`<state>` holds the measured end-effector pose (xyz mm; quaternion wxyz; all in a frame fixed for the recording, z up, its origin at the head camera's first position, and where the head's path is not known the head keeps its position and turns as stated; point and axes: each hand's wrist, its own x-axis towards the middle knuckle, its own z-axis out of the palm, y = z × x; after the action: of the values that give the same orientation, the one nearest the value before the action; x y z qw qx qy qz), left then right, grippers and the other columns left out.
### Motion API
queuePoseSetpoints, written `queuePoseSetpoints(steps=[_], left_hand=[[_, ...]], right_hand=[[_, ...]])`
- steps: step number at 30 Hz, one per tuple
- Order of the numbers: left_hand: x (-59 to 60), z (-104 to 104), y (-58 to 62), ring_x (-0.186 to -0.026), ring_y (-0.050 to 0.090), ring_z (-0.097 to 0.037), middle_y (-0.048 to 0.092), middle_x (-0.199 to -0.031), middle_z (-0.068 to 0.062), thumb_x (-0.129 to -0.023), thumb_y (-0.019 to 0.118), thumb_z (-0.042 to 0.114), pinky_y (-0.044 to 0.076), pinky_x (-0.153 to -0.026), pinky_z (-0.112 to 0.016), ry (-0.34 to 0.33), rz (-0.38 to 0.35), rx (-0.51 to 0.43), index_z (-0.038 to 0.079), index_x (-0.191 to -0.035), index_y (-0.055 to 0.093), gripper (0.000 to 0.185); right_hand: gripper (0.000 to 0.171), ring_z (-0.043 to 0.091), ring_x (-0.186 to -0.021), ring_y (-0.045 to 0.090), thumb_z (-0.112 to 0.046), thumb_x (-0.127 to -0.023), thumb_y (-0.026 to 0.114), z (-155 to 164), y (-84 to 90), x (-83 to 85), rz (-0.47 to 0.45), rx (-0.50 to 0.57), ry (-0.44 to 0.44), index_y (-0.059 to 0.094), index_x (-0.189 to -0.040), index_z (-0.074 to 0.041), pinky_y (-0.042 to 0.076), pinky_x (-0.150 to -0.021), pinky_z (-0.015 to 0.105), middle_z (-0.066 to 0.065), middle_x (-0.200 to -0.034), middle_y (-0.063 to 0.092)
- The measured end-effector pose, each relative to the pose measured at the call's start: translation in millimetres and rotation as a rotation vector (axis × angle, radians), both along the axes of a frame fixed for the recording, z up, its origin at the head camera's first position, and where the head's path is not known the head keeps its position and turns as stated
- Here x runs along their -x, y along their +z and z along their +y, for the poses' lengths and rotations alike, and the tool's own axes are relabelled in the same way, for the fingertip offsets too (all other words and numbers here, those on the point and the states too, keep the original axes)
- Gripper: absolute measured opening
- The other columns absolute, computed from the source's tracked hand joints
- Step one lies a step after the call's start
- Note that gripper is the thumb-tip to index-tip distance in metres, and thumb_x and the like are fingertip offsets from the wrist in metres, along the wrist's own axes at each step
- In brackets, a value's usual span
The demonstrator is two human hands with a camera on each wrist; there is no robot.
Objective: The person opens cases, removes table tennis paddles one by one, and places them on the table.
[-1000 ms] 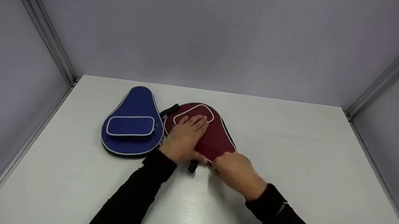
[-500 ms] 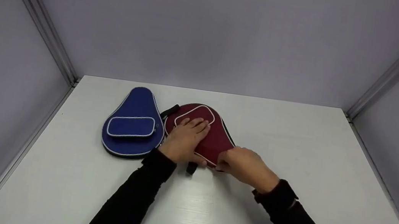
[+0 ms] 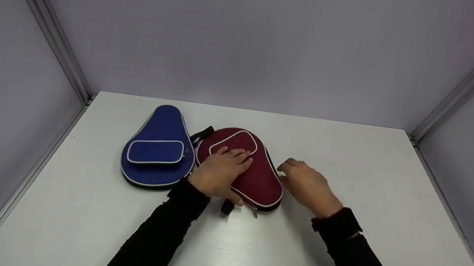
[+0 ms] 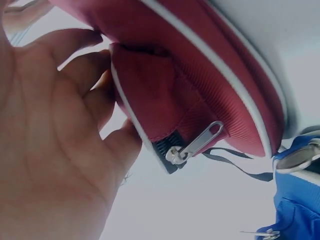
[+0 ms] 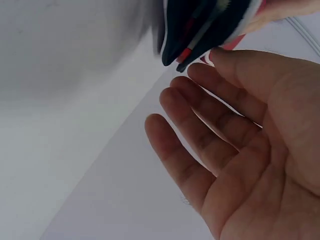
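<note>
A dark red table tennis bat case (image 3: 263,184) with white piping lies on the table, its narrow end toward the front right. My left hand (image 3: 218,174) rests on it with fingers spread over its pocket. In the left wrist view the pocket's metal zip pull (image 4: 202,140) hangs beside that hand. My right hand (image 3: 306,189) is beside the case's right edge, fingers loosely bent and holding nothing. The right wrist view shows the case's side gaping, with a red and pale edge (image 5: 186,54) inside its dark opening. A zip pull (image 3: 255,214) sticks out at the narrow end.
A blue bat case (image 3: 164,126) with a front pocket lies just left of the red one, wide end toward the front. A black strap (image 3: 202,134) lies between them. Grey walls (image 3: 258,39) enclose the white table (image 3: 374,169) at the back and sides.
My right hand has let go at the narrow end of the red case and moved up along its right edge. The case has shifted slightly toward the front; my left hand stays on it.
</note>
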<state>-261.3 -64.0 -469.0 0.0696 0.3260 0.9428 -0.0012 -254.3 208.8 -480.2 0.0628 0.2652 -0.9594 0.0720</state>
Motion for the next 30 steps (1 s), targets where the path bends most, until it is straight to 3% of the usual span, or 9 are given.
queuePoseSetpoints(steps=[6,13,19,24,30], left_hand=[[-3.7,2.8,5.9,-0.184,0.030,-0.031,0.036,-0.194,-0.011,-0.093,0.094,0.068,0.022,-0.153,-0.055,-0.028,-0.047,0.004,0.010,-0.183,0.040,0.120],[0.8,-3.1,9.6,-0.185,0.026,-0.028,0.035,-0.194,-0.009,-0.100,0.092,0.057,0.020,-0.153,-0.055,-0.065,-0.133,-0.082,0.010,-0.182,0.044,0.106],[4.6,-11.8,11.7,-0.184,0.030,-0.027,0.037,-0.193,-0.010,-0.103,0.094,0.037,0.026,-0.152,-0.050,-0.054,-0.152,-0.178,0.007,-0.182,0.041,0.100],[5.5,-15.0,14.0,-0.184,0.029,-0.033,0.031,-0.195,-0.013,-0.101,0.096,0.034,0.028,-0.151,-0.051,-0.047,-0.119,-0.204,0.009,-0.186,0.032,0.109],[6.0,-16.1,19.6,-0.186,0.023,-0.032,0.018,-0.199,-0.011,-0.093,0.099,0.046,0.025,-0.152,-0.053,-0.104,0.019,-0.188,0.016,-0.190,0.021,0.128]], right_hand=[[0.016,0.036,-0.111,0.085,-0.002,-0.108,0.081,2.0,-5.6,3.4,-0.062,-0.016,0.027,0.087,-0.123,0.000,0.075,-0.089,0.047,0.016,-0.121,0.085],[0.015,0.035,-0.108,0.086,-0.002,-0.108,0.080,5.8,-9.3,7.8,-0.114,-0.002,0.047,0.086,-0.121,-0.001,0.074,-0.089,0.047,0.016,-0.118,0.087],[0.026,0.037,-0.123,0.085,-0.011,-0.116,0.071,5.4,-8.6,8.6,-0.153,0.030,0.021,0.081,-0.139,-0.004,0.073,-0.100,0.053,0.015,-0.134,0.085],[0.040,0.037,-0.143,0.078,-0.016,-0.119,0.068,1.1,-5.0,7.4,-0.173,0.048,0.084,0.071,-0.158,-0.008,0.068,-0.116,0.056,0.015,-0.155,0.078],[0.051,0.035,-0.154,0.071,-0.022,-0.116,0.076,-5.9,5.1,1.3,-0.124,0.074,0.176,0.066,-0.166,-0.011,0.063,-0.124,0.055,0.012,-0.167,0.071]])
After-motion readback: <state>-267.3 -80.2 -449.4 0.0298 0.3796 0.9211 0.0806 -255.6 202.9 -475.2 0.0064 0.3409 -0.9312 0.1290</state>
